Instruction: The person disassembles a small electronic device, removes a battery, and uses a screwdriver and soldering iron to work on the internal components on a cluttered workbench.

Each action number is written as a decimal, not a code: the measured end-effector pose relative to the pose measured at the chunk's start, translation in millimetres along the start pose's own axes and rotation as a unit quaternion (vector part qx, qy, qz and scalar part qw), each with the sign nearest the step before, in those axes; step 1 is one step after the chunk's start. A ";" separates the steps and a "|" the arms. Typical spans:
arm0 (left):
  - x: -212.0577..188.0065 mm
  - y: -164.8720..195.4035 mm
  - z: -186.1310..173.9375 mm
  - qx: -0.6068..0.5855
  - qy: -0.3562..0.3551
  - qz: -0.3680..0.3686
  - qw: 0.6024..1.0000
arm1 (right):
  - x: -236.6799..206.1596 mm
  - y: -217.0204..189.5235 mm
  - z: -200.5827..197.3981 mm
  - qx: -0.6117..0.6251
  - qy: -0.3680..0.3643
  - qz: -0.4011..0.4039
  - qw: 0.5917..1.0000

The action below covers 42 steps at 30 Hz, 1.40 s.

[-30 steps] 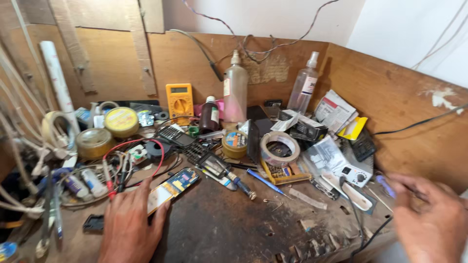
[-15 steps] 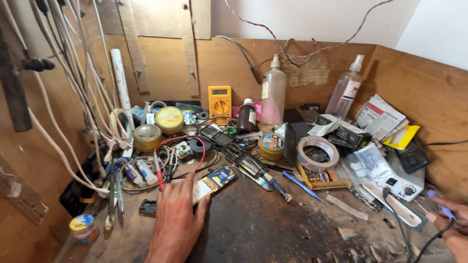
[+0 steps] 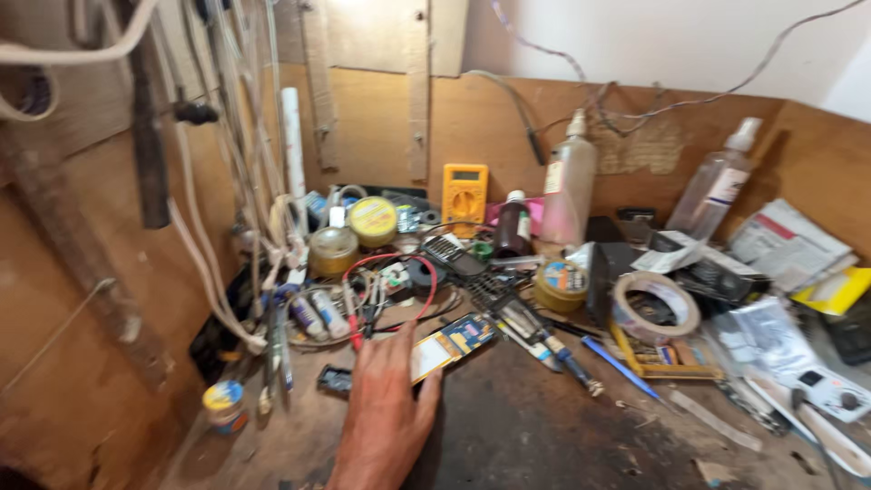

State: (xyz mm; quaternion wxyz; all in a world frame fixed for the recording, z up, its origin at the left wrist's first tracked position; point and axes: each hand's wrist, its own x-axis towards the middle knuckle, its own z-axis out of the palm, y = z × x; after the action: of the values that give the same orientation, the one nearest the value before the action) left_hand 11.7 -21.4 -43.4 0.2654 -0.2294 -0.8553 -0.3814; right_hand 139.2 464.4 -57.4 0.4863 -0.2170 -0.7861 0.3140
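Note:
My left hand point(image 3: 386, 419) lies flat on the dark wooden bench, fingers apart, with its fingertips touching the near end of an opened phone board point(image 3: 451, 343). A small black part point(image 3: 334, 379) lies just left of the hand. Red and black probe leads point(image 3: 392, 289) curl beyond the fingers. My right hand is out of view.
A yellow multimeter point(image 3: 464, 191), a dark small bottle point(image 3: 513, 227), two spray bottles point(image 3: 567, 193) point(image 3: 717, 184), round tins point(image 3: 372, 220), a tape roll point(image 3: 656, 305), screwdrivers point(image 3: 562, 350) and papers point(image 3: 785, 243) crowd the back. White cables point(image 3: 238, 172) hang along the left wall. A small jar point(image 3: 223, 405) stands at the near left.
The view has swung left, showing more of the left wall and cables. My left hand stays by the phone board. My right hand has left the frame.

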 end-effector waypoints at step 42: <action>-20.5 13.6 -30.7 -0.071 0.044 -0.029 0.996 | -145.3 -245.6 118.6 0.136 -0.287 -0.068 0.946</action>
State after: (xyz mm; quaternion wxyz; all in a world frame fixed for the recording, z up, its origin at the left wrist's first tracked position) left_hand 43.8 -40.9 -31.7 0.2750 -0.2057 -0.8199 -0.4581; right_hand 86.5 162.9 -14.7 0.2853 0.0046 -0.8552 0.4326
